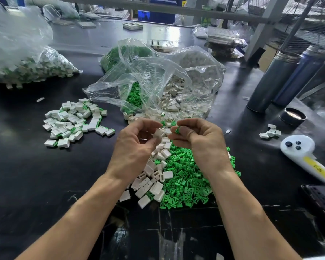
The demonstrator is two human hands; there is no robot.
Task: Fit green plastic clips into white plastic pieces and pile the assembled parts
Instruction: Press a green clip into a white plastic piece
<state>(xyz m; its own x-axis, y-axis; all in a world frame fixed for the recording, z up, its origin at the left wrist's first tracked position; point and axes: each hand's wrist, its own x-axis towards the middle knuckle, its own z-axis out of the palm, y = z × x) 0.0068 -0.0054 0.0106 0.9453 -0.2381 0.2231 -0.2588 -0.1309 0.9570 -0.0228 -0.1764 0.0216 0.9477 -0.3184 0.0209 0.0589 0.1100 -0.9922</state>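
Observation:
My left hand (134, 145) pinches a white plastic piece (158, 133) between thumb and fingers. My right hand (199, 136) grips a green clip (177, 129) at its fingertips, a short gap right of the white piece. Both hands hover over a mixed heap on the black table: loose white pieces (152, 182) on the left side, green clips (188, 182) on the right. A pile of assembled white-and-green parts (74, 121) lies to the left.
An open clear bag (158, 81) spilling clips and white pieces lies behind the hands. A large bag of parts (24, 59) sits far left. Two tall metal flasks (272, 81), a lid (293, 116), a white controller (306, 156) and several white pieces (270, 132) occupy the right.

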